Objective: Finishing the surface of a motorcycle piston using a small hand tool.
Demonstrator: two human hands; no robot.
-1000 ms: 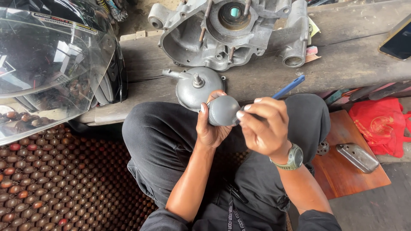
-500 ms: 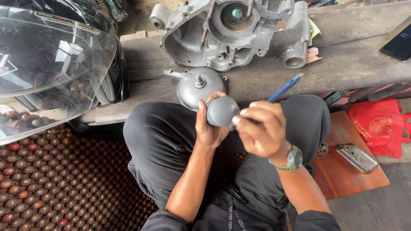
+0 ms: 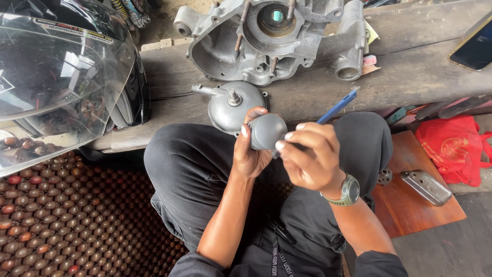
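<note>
My left hand (image 3: 249, 151) grips a small round grey metal part (image 3: 268, 131) above my lap. My right hand (image 3: 309, 155) holds a blue-handled tool (image 3: 336, 107), whose tip sits against the part's right edge; the tip itself is hidden behind my fingers. A grey wristwatch (image 3: 350, 190) is on my right wrist. Just beyond my hands, a round grey cover with a short shaft (image 3: 231, 105) lies on the wooden bench (image 3: 410, 72). A large aluminium engine casing (image 3: 271, 38) rests further back on the bench.
A dark helmet with a clear visor (image 3: 56, 82) fills the left side. A beaded seat mat (image 3: 77, 220) lies at the lower left. At right are a phone (image 3: 474, 46), a red bag (image 3: 453, 146), and a wooden board (image 3: 415, 205) holding a small metal piece (image 3: 425, 187).
The blue tool's handle has tilted slightly in my right hand against the grey part. Both hands stay in the same place above my lap.
</note>
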